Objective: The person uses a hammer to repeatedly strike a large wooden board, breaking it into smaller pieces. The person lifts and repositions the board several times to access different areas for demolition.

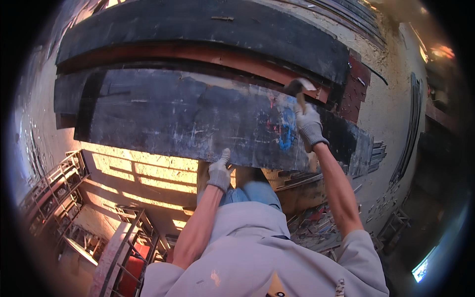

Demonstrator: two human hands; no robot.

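Head view, left hand: your left hand (219,172), in a grey knit glove, presses on the near lower edge of the panel (198,119); the fingers curl over that edge, so this grip is closed on the panel.
Head view, right hand: your right hand (308,123), also gloved, is wrapped around the handle of a hammer (298,90); this grip is closed on the hammer.
Hammer: its head stands above your fist, at the panel's upper right edge, beside a reddish board (237,58).
Panel: a dark, scratched sheet with blue and red paint smears near your right hand; it lies flat across the view, ahead of your knees.
Stack: a second dark board (198,24) lies beyond the reddish one, farther from you.
Below: metal frames (54,190) stand at lower left, well apart from both hands; sunlit floor (148,173) shows under the panel.
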